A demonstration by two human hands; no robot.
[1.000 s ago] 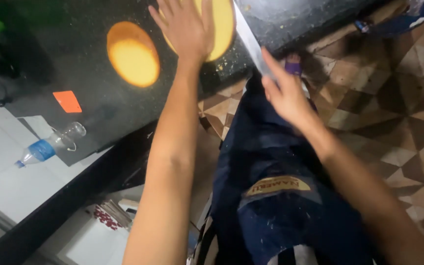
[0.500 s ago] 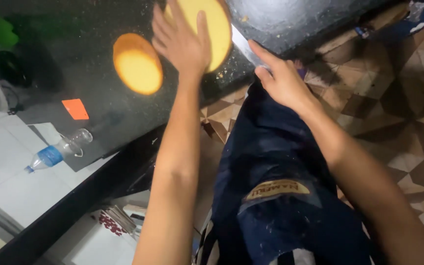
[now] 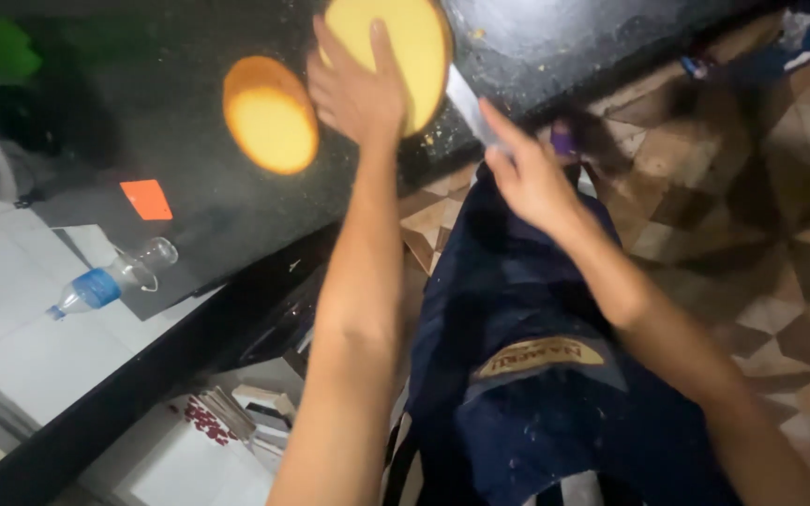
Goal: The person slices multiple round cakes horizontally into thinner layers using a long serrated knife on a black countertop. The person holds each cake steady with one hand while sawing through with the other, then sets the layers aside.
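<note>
At the far left, a clear plastic bottle (image 3: 110,281) with a blue label lies on its side on the pale surface just beside the left edge of the black countertop (image 3: 189,122). An orange square tag (image 3: 147,199) lies flat on the countertop near that edge. Further right, a round yellow cake layer (image 3: 270,114) with a browned rim lies on the counter by itself, apart from your hands. Your left hand (image 3: 353,89) is spread open, fingers extended, pressing flat on a second round yellow cake layer (image 3: 405,47) that sits near the counter's front edge; crumbs dot the dark top around it. Your right hand (image 3: 529,178) is closed around the handle of a long knife (image 3: 469,105), index finger stretched along it, and the blade lies flat just beside the right side of that cake layer, at the counter's front edge. Below your arms hangs a dark blue apron (image 3: 536,375) dusted with pale specks, over a patterned tile floor (image 3: 780,206).
</note>
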